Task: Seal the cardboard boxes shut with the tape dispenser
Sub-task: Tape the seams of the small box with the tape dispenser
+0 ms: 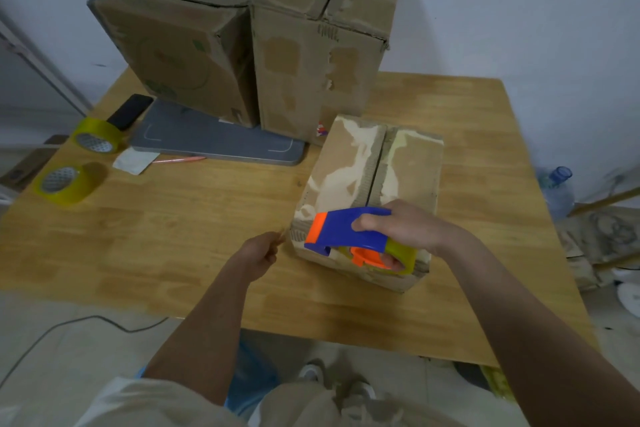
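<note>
Blue-and-orange plastic, light and rigid by the look of it: the tape dispenser (349,236) sat in the right hand (405,229), fingers wrapped round its handle over the near end of the small cardboard box (370,191), while the left hand (259,253) pinched what looked like the thin, sticky tape end just beside that corner. The box's worn, peeling flaps lay closed but untaped along the centre seam, likely soft enough to sag under pressure, and beyond it two taller cardboard boxes (311,45) waited on the wooden table (173,236).

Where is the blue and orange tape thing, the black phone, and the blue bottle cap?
Blue and orange plastic tape dispenser (341,230): head view, on its blue body.
Black flat phone (130,111): head view, middle of its screen.
Blue round bottle cap (560,173): head view, on its top.
</note>
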